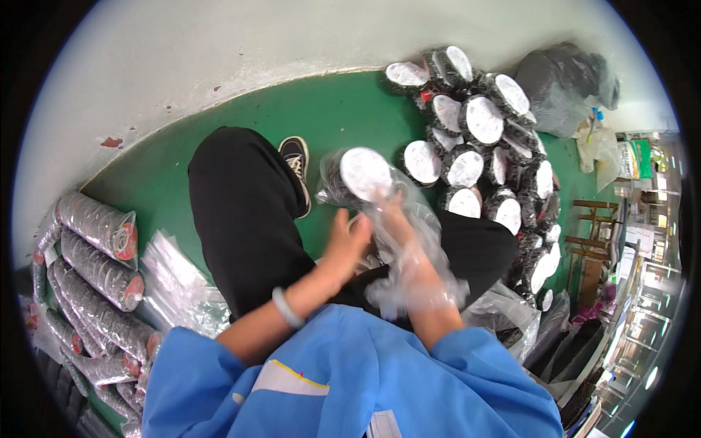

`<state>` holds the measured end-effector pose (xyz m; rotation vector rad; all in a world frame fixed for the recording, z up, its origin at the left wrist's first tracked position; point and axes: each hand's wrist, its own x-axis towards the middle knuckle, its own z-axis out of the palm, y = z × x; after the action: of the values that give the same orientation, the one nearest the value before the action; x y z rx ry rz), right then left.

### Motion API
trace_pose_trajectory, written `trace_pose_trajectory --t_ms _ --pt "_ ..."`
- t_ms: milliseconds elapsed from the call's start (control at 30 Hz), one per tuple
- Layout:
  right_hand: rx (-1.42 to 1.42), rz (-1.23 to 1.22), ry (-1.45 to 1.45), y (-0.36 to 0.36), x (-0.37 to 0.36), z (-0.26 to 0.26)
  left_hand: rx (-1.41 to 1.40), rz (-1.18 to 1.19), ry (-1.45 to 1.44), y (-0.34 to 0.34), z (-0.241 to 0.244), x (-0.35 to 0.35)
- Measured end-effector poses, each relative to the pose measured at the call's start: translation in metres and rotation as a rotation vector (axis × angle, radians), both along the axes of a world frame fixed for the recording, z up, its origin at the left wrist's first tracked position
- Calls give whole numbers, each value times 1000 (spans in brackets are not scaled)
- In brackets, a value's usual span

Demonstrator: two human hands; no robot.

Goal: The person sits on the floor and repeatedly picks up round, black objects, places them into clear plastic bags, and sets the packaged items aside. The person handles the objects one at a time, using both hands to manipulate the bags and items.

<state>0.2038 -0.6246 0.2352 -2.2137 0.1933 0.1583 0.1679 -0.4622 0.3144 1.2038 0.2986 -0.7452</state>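
A dark stack of discs with a white round end [366, 174] stands tilted between my legs, with clear plastic about its side. My right hand [391, 213] is at the lower edge of that white end, blurred; whether its fingers grip cannot be made out. A clear plastic bag [408, 268] lies around my right hand and forearm. My left hand [346, 243] is raised just left of the bag, fingers apart, and seems to hold nothing. The lower part of the stack is hidden behind my hands and the plastic.
Several dark stacks with white ends [484, 120] crowd the green floor [339, 104] to the right. Bagged cylindrical stacks [98, 224] are piled at left, beside flat clear bags [175, 274]. A grey-black sack [558, 82] leans at the wall [219, 44]. Wooden stools [591, 241] stand far right.
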Motion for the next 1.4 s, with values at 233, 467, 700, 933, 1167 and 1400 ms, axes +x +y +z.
trace_pose_trajectory --t_ms 233,467,700,933,1167,1400 --pt "-717 333 75 9 35 -71 -310 -116 -106 -11 63 -18" --pt "-500 809 269 4 67 -16 -502 -266 -352 -2 73 34" --pt "445 740 295 -137 166 126 1017 -637 -534 -3 11 63" --pt "448 -1111 179 -429 224 -101 515 -458 -487 -21 17 92" --pt "231 -271 478 -452 140 -77 642 -280 -413 -36 15 121" --pt "-203 90 545 -328 181 -19 -32 -66 160 -16 51 135"
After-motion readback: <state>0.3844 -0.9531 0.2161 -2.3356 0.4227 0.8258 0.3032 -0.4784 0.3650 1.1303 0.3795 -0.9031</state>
